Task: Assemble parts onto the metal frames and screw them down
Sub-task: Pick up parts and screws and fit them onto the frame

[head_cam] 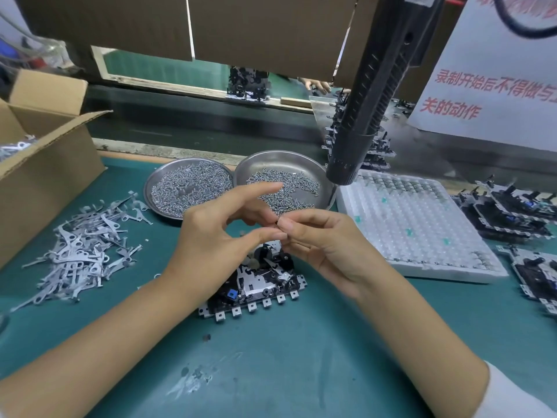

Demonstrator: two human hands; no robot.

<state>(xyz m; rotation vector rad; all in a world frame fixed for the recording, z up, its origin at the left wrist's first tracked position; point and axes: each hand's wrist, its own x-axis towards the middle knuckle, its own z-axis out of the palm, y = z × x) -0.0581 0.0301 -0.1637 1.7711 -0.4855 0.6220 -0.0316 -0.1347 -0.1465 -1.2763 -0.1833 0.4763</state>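
A metal frame (256, 289) with black parts, a blue piece and a row of square tabs lies on the green mat under my hands. My left hand (217, 233) and my right hand (319, 242) meet just above it, fingertips together. My right hand pinches a tiny dark part, probably a screw (276, 225), which my left thumb and middle finger touch; my left index finger points out straight. Two steel dishes of small screws, the left dish (156, 182) and the right dish (325, 188), stand behind. A black electric screwdriver (361, 116) hangs over the right dish.
A heap of flat metal levers (84, 248) lies at left by an open cardboard box (45, 164). A white plastic tray (422, 236) sits at right, with finished frames (512, 215) stacked beyond it. A conveyor runs along the back.
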